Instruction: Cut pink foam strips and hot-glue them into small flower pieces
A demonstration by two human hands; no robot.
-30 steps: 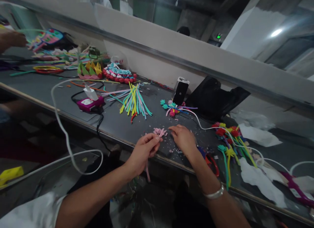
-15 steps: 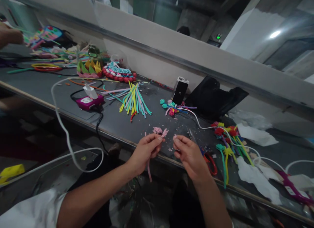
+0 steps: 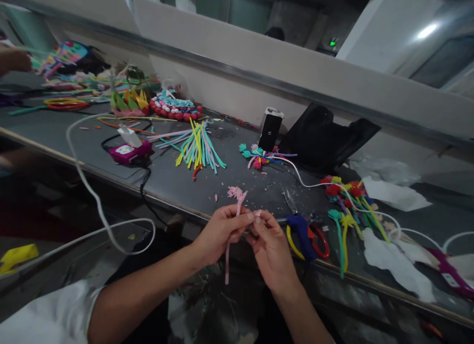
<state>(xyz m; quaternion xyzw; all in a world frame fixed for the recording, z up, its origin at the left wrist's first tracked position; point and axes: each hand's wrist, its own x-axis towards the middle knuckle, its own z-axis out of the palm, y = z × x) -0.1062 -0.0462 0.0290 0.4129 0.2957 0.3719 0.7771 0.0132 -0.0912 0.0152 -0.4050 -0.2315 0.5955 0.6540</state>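
My left hand (image 3: pixel 222 230) is closed on a pink strip (image 3: pixel 227 265), soft-looking like a pipe cleaner, which hangs below the fingers and sticks up above them with a split tip. My right hand (image 3: pixel 272 247) pinches a small pink piece (image 3: pixel 257 213), and its fingertips meet those of the left hand. Just beyond the hands lies a heap of pink petal-like pieces (image 3: pixel 234 191) on the dark table (image 3: pixel 174 191). To the right of my right hand rest scissors with red handles (image 3: pixel 320 240) and a tool with blue and yellow handles (image 3: pixel 302 237).
Yellow, teal and lilac strips (image 3: pixel 200 149) lie fanned out behind. Finished-looking flowers (image 3: pixel 255 156) sit by a black-and-white box (image 3: pixel 270 129); more flowers (image 3: pixel 344 186) lie rightward. A white cable (image 3: pixel 89 186) loops over the table edge. Another person's hand (image 3: pixel 15 60) shows at far left.
My right hand has moved left to meet my left hand at the fingertips. The pink strip now stands more upright. The blue-and-yellow-handled tool shows more fully.
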